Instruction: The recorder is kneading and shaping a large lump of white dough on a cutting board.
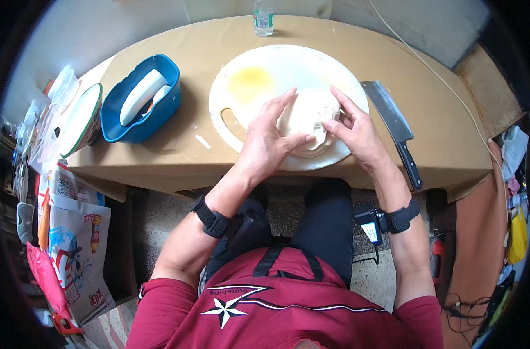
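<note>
A pale, rounded mass with folds on its surface, dough by its look [306,114], rests on the near right part of a white round cutting board [287,61]. My left hand [269,133] cups its left side, with the thumb lying across the near face. On the other side my right hand [354,128] grips the right edge, thumb and fingers pressed near a crease. Bright light washes out the detail, and my palms hide part of the sides. A yellow stain marks the board's far left, above its handle hole.
Right of the board lies a cleaver [391,113], its black handle at the table's near edge. A blue plastic basin [171,109] at left holds a long peeled white vegetable [143,96] and smaller pieces. Beside it tilts a green-rimmed bowl [84,120]. A bottle [263,19] stands behind.
</note>
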`<state>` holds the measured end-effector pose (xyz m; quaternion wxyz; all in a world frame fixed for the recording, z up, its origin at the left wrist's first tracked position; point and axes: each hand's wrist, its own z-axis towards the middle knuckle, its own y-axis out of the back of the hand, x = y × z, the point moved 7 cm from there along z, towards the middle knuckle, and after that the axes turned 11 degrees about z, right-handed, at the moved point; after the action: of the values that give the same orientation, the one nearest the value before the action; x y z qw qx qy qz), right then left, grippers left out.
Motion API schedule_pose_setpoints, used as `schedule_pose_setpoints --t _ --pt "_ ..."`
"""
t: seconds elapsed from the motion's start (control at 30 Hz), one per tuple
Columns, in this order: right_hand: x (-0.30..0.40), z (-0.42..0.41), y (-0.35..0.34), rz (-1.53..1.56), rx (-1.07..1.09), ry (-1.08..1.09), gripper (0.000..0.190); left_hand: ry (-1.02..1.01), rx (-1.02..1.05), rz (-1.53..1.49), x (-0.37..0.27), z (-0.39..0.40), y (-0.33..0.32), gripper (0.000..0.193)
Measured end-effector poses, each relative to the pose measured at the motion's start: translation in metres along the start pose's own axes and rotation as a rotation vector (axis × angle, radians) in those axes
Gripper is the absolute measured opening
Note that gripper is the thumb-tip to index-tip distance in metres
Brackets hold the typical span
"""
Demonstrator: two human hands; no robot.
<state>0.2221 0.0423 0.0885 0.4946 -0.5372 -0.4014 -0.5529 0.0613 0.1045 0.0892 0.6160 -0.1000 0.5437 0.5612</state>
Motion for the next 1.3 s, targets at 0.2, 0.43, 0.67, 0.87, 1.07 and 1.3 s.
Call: schedule_pose_setpoints --t 0.2,0.43,0.67,0.87,1.07,1.3 --pt "0.030 -0.015 -0.010 0.108 0.029 0.231 0.076 -0.479 -0.168 0.320 -0.055 -0.004 0.020 0.086" --pt "0.008 -0.024 -0.001 -0.214 0.052 0.097 0.079 -0.501 0.110 0.606 -0.040 -0.013 0.005 0.083" --pt "0.032 -0.032 -0.016 -0.619 0.141 0.267 0.076 -0.274 0.104 0.486 -0.028 -0.014 0.004 0.097" --pt "0.030 -0.033 -0.029 -0.727 0.207 0.373 0.069 -0.322 0.021 0.691 -0.041 -0.020 -0.003 0.098" --pt "0.012 -0.028 -0.035 -0.867 0.079 0.483 0.064 -0.283 0.036 0.609 -0.026 -0.016 -0.010 0.096" --pt "0.017 -0.017 -0.046 -0.934 -0.011 0.532 0.062 -0.213 0.088 0.591 -0.010 -0.003 -0.005 0.097"
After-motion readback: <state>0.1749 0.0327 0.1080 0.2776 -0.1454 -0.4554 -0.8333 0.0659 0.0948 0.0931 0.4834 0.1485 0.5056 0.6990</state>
